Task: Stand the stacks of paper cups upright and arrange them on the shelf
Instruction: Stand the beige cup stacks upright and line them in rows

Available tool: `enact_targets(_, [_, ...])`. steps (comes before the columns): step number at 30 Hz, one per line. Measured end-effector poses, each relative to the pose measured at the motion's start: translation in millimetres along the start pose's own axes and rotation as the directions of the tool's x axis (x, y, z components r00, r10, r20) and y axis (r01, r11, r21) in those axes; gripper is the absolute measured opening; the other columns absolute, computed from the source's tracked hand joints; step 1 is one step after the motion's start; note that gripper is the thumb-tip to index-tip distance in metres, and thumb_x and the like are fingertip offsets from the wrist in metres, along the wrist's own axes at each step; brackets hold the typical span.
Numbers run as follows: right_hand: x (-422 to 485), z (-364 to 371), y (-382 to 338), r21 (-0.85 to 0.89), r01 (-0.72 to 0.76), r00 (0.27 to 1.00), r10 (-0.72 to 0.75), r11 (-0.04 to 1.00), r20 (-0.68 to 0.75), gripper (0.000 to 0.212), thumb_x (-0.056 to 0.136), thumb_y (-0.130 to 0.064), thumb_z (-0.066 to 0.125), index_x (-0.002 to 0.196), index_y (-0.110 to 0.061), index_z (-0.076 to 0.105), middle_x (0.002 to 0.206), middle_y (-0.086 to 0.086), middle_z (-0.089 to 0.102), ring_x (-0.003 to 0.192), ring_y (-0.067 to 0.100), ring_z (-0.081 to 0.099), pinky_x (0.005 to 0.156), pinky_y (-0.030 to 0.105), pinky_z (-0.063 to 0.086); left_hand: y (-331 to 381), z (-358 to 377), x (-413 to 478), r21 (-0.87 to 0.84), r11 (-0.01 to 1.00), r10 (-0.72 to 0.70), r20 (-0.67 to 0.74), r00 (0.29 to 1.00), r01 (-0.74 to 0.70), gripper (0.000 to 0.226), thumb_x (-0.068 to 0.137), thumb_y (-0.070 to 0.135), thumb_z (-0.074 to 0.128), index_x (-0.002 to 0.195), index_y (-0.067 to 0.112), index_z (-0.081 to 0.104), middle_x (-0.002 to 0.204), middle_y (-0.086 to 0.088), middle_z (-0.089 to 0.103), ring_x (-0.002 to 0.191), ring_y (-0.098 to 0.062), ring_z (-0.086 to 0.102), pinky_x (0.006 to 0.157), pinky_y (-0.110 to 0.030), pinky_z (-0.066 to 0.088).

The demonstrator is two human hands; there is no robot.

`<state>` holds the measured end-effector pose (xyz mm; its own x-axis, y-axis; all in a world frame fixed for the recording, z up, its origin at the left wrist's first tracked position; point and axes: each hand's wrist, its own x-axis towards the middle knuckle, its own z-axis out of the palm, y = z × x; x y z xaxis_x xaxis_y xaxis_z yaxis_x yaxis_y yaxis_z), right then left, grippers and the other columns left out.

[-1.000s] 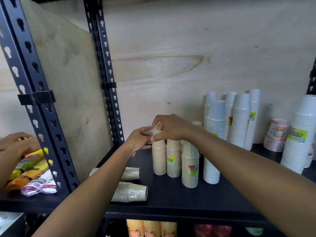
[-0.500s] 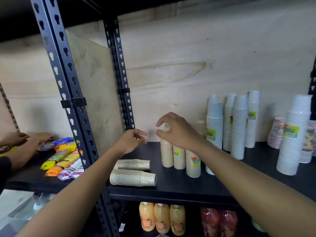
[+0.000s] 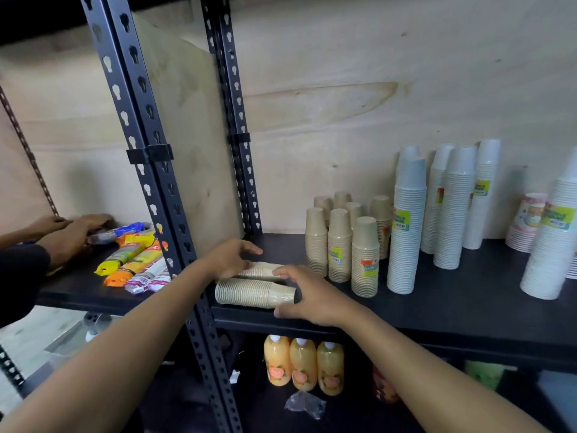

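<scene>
Two stacks of beige paper cups lie on their sides at the left front of the black shelf [image 3: 437, 310]. My right hand [image 3: 309, 296] brackets the closed end of the front lying stack [image 3: 246, 292], index finger above it and thumb below, without a clear grip. Fingers relaxed, my left hand [image 3: 229, 257] rests over the rear lying stack [image 3: 263, 270]. Just to the right, several beige stacks [image 3: 339, 245] stand upright in a cluster. Taller white cup stacks [image 3: 406, 226] stand beyond them.
A perforated black post [image 3: 150, 170] rises left of my left arm. Another person's hands [image 3: 62, 232] handle snack packets [image 3: 134, 254] on the neighbouring shelf. Patterned cups [image 3: 527, 220] sit far right. Juice bottles [image 3: 303, 367] stand on the shelf below.
Both my hands have dropped from the top of the upright beige stacks down to the two lying stacks. The camera view has tilted downward.
</scene>
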<state>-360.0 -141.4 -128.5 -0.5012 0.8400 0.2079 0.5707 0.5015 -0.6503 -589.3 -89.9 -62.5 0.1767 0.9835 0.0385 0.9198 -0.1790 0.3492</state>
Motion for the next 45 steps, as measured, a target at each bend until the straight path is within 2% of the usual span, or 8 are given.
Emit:
enact_targets(7, [6, 23, 11, -0.006, 0.047, 0.995, -0.048, 0.999, -0.084, 0.068, 0.080, -0.029, 0.082, 0.139, -0.031, 0.048, 0.136, -0.004, 0.050, 0.123, 0.008, 0.050, 0.108, 0.028, 0.040, -3, 2, 12, 0.134, 0.991, -0.013, 0.189, 0.982, -0.013, 0.060, 0.092, 0.018, 0.071, 0.147, 0.029, 0.052, 0.150, 0.010, 0.052, 0.136, -0.016, 0.048, 0.109, -0.027, 0.032])
enact_targets(15, [0, 27, 13, 0.064, 0.061, 0.978, -0.047, 0.996, -0.202, 0.052, 0.084, -0.025, 0.075, 0.132, -0.029, 0.054, 0.126, -0.006, 0.057, 0.108, 0.007, 0.056, 0.094, 0.024, 0.048, -4, 11, 18, 0.140, 0.990, 0.012, 0.094, 0.995, -0.025, 0.053, 0.088, 0.014, 0.074, 0.138, 0.030, 0.061, 0.139, 0.010, 0.061, 0.128, -0.014, 0.055, 0.104, -0.026, 0.039])
enact_targets(21, [-16, 8, 4, 0.219, 0.066, 0.927, 0.021, 0.974, -0.375, 0.045, 0.085, -0.021, 0.073, 0.126, -0.025, 0.056, 0.111, -0.012, 0.061, 0.094, -0.008, 0.057, 0.077, 0.005, 0.042, 8, 11, 8, -0.135, 0.991, -0.011, 0.016, 1.000, 0.013, 0.051, 0.091, 0.011, 0.071, 0.138, 0.028, 0.059, 0.129, 0.008, 0.063, 0.110, -0.009, 0.055, 0.095, -0.024, 0.039])
enact_targets(28, [-53, -47, -3, 0.239, 0.111, 0.857, 0.029, 0.965, -0.514, 0.034, 0.084, -0.019, 0.074, 0.109, -0.031, 0.055, 0.105, -0.008, 0.065, 0.096, 0.003, 0.064, 0.079, 0.013, 0.049, 48, 30, -4, -0.594, 0.794, 0.026, -0.173, 0.985, -0.125, 0.042, 0.086, 0.005, 0.076, 0.122, 0.025, 0.067, 0.101, 0.008, 0.069, 0.099, -0.016, 0.066, 0.091, -0.028, 0.052])
enact_targets(31, [-72, -75, -1, 0.229, 0.074, 0.831, 0.067, 0.971, -0.552, 0.035, 0.084, -0.024, 0.073, 0.113, -0.034, 0.055, 0.107, -0.008, 0.066, 0.093, 0.004, 0.065, 0.071, 0.013, 0.052, 67, 43, -8, -0.703, 0.695, -0.008, -0.217, 0.976, -0.151, 0.041, 0.084, 0.009, 0.080, 0.120, 0.023, 0.066, 0.109, 0.000, 0.071, 0.106, -0.019, 0.067, 0.096, -0.039, 0.055])
enact_targets(36, [-95, -103, 11, 0.152, -0.008, 0.782, 0.101, 0.988, -0.615, 0.041, 0.086, -0.034, 0.071, 0.124, -0.032, 0.056, 0.117, -0.010, 0.058, 0.101, 0.003, 0.060, 0.079, 0.015, 0.045, 96, 66, -19, -0.780, 0.593, -0.039, -0.275, 0.961, -0.199, 0.047, 0.076, 0.026, 0.086, 0.117, 0.027, 0.062, 0.113, 0.000, 0.070, 0.109, -0.018, 0.067, 0.096, -0.041, 0.055])
enact_targets(40, [-106, -114, 18, 0.156, -0.054, 0.756, 0.143, 0.986, -0.638, 0.030, 0.088, -0.037, 0.071, 0.116, -0.031, 0.061, 0.113, -0.005, 0.057, 0.098, 0.009, 0.062, 0.079, 0.021, 0.047, 117, 79, -28, -0.846, 0.497, -0.073, -0.261, 0.963, -0.192, 0.042, 0.085, 0.014, 0.081, 0.120, 0.021, 0.060, 0.116, -0.002, 0.068, 0.108, -0.019, 0.068, 0.087, -0.040, 0.058])
enact_targets(45, [-110, -115, 24, 0.153, -0.092, 0.744, 0.170, 0.984, -0.646, 0.039, 0.089, -0.039, 0.073, 0.124, -0.026, 0.064, 0.116, -0.005, 0.054, 0.092, 0.004, 0.062, 0.075, 0.012, 0.043, 130, 86, -34, -0.891, 0.419, -0.095, -0.236, 0.967, -0.176, 0.043, 0.086, 0.008, 0.079, 0.122, 0.017, 0.058, 0.118, -0.004, 0.066, 0.108, -0.021, 0.069, 0.085, -0.047, 0.062])
